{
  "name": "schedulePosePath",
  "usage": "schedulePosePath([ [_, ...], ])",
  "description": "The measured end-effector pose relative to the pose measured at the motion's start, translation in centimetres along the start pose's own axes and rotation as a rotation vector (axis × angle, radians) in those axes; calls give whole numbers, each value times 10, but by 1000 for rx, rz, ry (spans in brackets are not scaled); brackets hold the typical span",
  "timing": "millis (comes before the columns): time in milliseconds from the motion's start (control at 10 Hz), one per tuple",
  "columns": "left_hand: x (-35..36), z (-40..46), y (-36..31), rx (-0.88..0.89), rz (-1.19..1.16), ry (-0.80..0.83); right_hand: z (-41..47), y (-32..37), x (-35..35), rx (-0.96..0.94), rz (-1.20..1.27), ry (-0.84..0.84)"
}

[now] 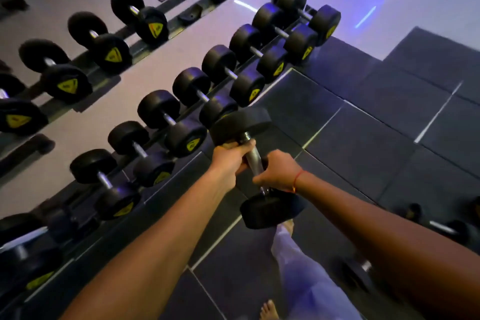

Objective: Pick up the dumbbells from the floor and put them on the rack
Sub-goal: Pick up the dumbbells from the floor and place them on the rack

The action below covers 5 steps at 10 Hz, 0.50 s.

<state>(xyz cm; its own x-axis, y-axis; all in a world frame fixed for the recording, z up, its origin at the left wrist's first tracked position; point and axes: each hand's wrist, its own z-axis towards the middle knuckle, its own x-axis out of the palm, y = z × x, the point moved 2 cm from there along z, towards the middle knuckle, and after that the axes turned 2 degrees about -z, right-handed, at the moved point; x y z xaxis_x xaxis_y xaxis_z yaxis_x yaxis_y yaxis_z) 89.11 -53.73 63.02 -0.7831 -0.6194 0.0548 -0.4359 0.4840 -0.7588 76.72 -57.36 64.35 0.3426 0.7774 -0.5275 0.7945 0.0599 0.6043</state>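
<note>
- Gripping one black round-headed dumbbell (249,161) by its steel handle, both hands carry it in the air above the dark floor tiles (363,138), just in front of the rack (181,31).
- The left hand (228,161) wraps the upper part of the handle, fingers curled round it, close under the head that points toward the rack.
- The right hand (278,171) closes round the lower part of the handle, just above the head nearest the person; a thin red thread bracelet (297,180) circles that wrist.
- The held dumbbell lies tilted, its far head just beside the yellow-badged end of a racked dumbbell; whether the two touch cannot be told.
- On the rack's lower tier a row of dumbbells (166,122) rests side by side, handles crosswise, yellow triangular badges on the ends facing out.
- On the rack's upper tier more racked dumbbells (100,41) sit toward the left, with bare saddles (191,14) farther along to the right.
- Away from the rack, at the right edge, dim dumbbells (439,226) lie on the floor, blurred.
- Beneath the held dumbbell, farther out from the rack, a pale trouser leg (304,273) and bare feet (270,310) stand on the tiles.
</note>
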Motion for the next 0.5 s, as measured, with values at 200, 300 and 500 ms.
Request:
schedulePosePath([
  [200, 7, 97, -94, 41, -40, -48, 108, 55, -59, -55, -90, 19],
  [300, 5, 141, -144, 61, -67, -65, 168, 101, -100, -80, -112, 17],
  [500, -10, 248, -246, 67, -120, -63, 292, 181, -153, -123, -177, 78],
])
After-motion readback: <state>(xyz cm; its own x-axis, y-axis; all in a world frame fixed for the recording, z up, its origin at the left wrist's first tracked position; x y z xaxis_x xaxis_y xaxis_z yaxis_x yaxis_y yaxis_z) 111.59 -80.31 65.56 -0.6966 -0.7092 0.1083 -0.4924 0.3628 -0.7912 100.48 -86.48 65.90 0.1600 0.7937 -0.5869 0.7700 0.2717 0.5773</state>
